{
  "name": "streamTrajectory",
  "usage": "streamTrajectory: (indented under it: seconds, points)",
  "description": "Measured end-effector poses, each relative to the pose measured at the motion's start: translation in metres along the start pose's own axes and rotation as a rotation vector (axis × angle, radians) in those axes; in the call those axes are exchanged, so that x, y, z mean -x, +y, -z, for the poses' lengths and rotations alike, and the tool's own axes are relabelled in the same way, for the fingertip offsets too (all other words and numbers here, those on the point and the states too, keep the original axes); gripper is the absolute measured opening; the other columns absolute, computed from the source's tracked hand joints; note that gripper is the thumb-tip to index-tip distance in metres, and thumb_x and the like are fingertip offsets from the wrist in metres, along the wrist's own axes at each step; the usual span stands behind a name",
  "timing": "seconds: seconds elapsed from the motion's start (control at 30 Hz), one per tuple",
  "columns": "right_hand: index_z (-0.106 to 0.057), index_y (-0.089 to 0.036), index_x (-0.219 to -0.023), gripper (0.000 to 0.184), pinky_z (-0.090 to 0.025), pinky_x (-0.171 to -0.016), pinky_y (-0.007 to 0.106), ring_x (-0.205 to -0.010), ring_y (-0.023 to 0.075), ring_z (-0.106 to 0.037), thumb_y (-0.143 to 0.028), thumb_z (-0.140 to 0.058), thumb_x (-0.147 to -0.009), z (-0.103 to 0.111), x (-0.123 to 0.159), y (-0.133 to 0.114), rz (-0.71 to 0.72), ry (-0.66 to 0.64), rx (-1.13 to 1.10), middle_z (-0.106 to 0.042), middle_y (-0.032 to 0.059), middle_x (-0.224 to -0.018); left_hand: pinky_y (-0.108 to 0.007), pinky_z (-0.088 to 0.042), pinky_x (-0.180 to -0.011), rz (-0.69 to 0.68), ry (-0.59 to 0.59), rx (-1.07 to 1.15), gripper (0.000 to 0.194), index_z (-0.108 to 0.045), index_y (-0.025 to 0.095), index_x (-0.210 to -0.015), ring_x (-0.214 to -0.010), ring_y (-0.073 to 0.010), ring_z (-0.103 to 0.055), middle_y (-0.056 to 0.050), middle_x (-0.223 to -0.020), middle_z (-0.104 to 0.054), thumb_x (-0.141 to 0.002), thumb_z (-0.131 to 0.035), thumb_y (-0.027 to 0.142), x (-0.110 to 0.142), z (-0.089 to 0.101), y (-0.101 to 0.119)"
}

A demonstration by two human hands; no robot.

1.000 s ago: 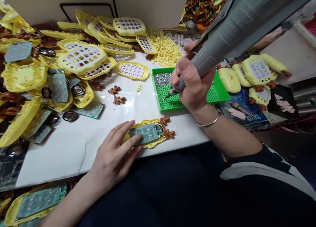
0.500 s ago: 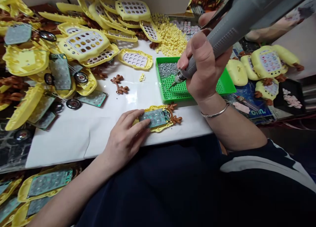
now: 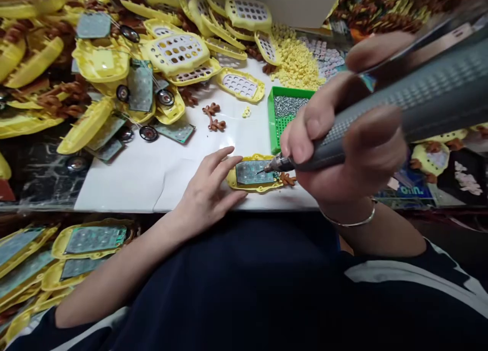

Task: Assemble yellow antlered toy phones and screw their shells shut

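Note:
A yellow plastic toy shell point(image 3: 263, 189) lies on the white work surface with a grey-green circuit board point(image 3: 247, 172) inside it. Brown antler-shaped pieces point(image 3: 288, 179) stick out at its right end. My left hand point(image 3: 206, 191) is at the shell's left end, fingers and thumb spread along its edges; whether they touch it is unclear. In my right hand point(image 3: 343, 137) is a grey electric screwdriver point(image 3: 427, 91), tilted down to the left, its bit over the board. Whether the bit touches the board I cannot tell.
A green tray point(image 3: 273, 132) of small screws stands behind my right hand. Yellow shells point(image 3: 179, 51), boards and speakers point(image 3: 148, 133) are heaped at the left and back, beside small yellow pieces point(image 3: 297, 61). A brown antler piece point(image 3: 214, 118) lies nearer. More shells with boards point(image 3: 91, 239) sit lower left.
My right hand has brought the screwdriver from over the green tray down to the circuit board. My left fingers have lifted off the board and spread at the shell's left end. The view has shifted.

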State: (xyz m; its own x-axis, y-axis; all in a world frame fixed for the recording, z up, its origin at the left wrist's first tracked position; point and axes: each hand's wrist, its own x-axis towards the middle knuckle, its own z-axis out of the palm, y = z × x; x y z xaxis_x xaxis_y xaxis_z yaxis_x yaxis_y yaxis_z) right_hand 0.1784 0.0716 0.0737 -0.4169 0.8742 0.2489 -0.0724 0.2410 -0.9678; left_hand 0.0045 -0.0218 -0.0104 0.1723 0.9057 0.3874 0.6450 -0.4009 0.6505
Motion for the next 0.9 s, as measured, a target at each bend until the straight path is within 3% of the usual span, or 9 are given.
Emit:
streamTrajectory:
  seconds: [0.1,0.27,0.37,0.53,0.7,0.9]
  points:
    - [-0.053,-0.033,-0.096,0.045,-0.049,-0.049,0.031,-0.054,0.0148,-0.060,-0.066,-0.070,-0.071,-0.016,-0.002,-0.007,0.093,0.040,-0.075,-0.052,-0.0063,-0.062,-0.042,-0.049,-0.101,-0.008,0.045,0.039,0.038,-0.057,0.015,-0.121,-0.118,-0.0244,-0.057,-0.016,-0.125,-0.060,-0.087,-0.066,0.029,-0.001,0.001,0.000]
    - [-0.049,-0.026,-0.087,0.047,-0.033,-0.033,0.027,-0.033,0.0066,-0.040,-0.063,-0.073,-0.070,-0.037,-0.004,-0.015,0.252,0.212,-0.266,-0.047,-0.0108,-0.055,-0.041,-0.050,-0.095,-0.011,0.075,0.053,0.024,-0.063,0.018,-0.111,-0.108,-0.0222,-0.061,-0.012,-0.116,-0.065,-0.089,-0.064,0.029,-0.007,0.001,0.001]
    - [-0.050,-0.024,-0.089,0.042,-0.034,-0.033,0.027,-0.035,0.0076,-0.044,-0.055,-0.074,-0.073,-0.038,-0.003,-0.013,0.266,0.149,-0.330,-0.050,-0.0103,-0.055,-0.043,-0.049,-0.097,-0.048,0.050,0.045,0.030,-0.063,0.018,-0.114,-0.111,-0.0237,-0.059,-0.014,-0.119,-0.063,-0.089,-0.064,0.035,-0.008,0.002,-0.002]
    - [-0.052,-0.029,-0.091,0.035,-0.036,-0.034,0.027,-0.035,0.0087,-0.046,-0.041,-0.078,-0.071,-0.035,0.001,0.002,0.304,0.052,-0.267,-0.049,-0.0115,-0.054,-0.052,-0.043,-0.105,-0.073,-0.049,-0.029,0.065,-0.045,0.013,-0.137,-0.128,-0.0324,-0.047,-0.023,-0.138,-0.050,-0.086,-0.065,0.047,-0.002,0.001,-0.011]
    - [-0.046,-0.033,-0.097,0.041,-0.036,-0.034,0.026,-0.035,0.0087,-0.044,-0.051,-0.074,-0.072,-0.039,0.007,0.022,0.276,0.033,-0.178,-0.045,-0.0106,-0.057,-0.048,-0.048,-0.099,-0.034,-0.037,-0.035,0.050,-0.049,0.018,-0.133,-0.116,-0.0271,-0.056,-0.016,-0.123,-0.060,-0.090,-0.061,0.040,0.000,-0.002,-0.013]
    - [-0.047,-0.036,-0.102,0.042,-0.037,-0.034,0.025,-0.040,0.0105,-0.049,-0.053,-0.072,-0.072,-0.040,0.006,0.037,0.360,0.012,-0.146,-0.046,-0.0096,-0.061,-0.045,-0.048,-0.097,-0.024,-0.032,-0.041,0.047,-0.054,0.012,-0.128,-0.112,-0.0268,-0.056,-0.017,-0.119,-0.061,-0.089,-0.062,0.037,-0.002,-0.002,-0.010]
